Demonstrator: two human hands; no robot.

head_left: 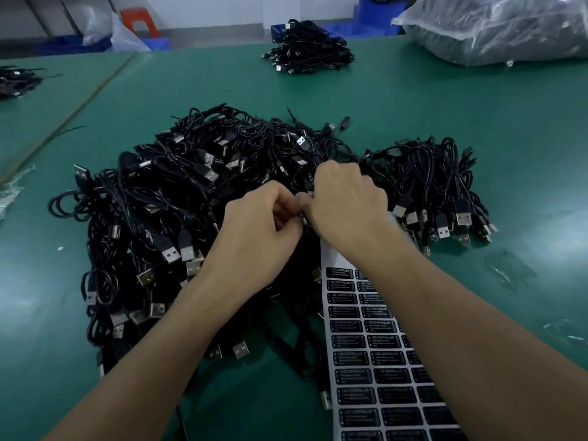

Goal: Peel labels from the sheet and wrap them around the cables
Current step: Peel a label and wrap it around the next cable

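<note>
A big heap of black USB cables (165, 198) covers the middle of the green table (413, 100). My left hand (264, 224) and my right hand (343, 198) meet above the heap, fingertips together, pinching one thin black cable (304, 218) between them. Whether a label sits on that cable is hidden by my fingers. A white backing sheet with rows of black labels (375, 351) lies on the table under my right forearm, its upper part bare.
A smaller bundle of cables (445, 186) lies to the right of my hands. Another cable pile (305, 52) sits at the far edge, a plastic-wrapped sack (496, 27) at the far right, more cables (16, 81) at the far left. Blue bins (375, 14) stand behind.
</note>
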